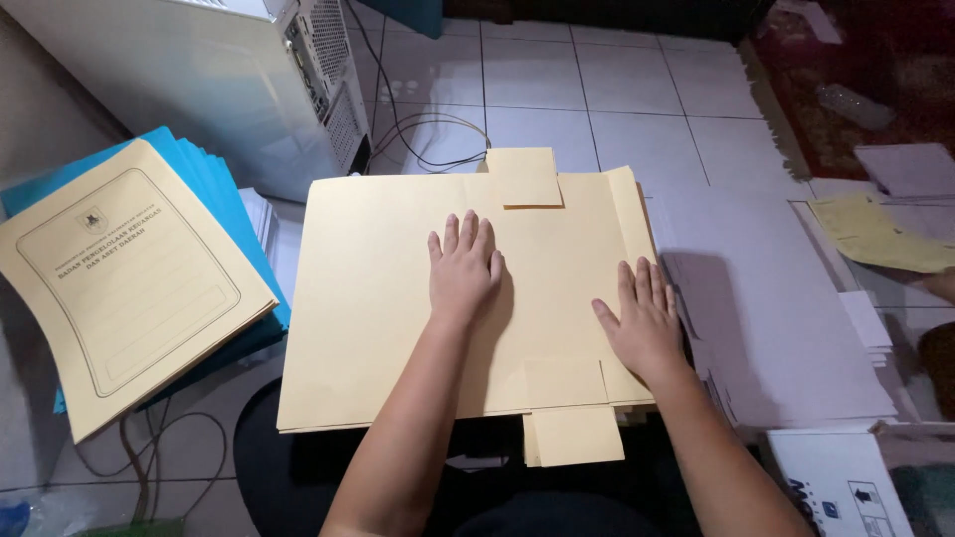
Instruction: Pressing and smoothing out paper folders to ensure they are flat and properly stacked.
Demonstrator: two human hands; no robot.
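Observation:
A stack of cream-yellow paper folders (378, 298) lies flat on my lap and the floor, with small flaps sticking out at the far edge (524, 176) and the near edge (575, 436). My left hand (464, 267) rests palm down near the middle of the top folder, fingers spread. Flat on the folder's right edge lies my right hand (646, 318), fingers together and pointing away. Neither hand grips anything.
A pile of blue folders topped by a printed yellow folder (119, 278) lies at left. Behind it stands a white computer case (239, 80) with cables (418, 139). White sheets (766, 318) lie at right, more yellow paper (875, 234) beyond, a cardboard box (846, 487) near right.

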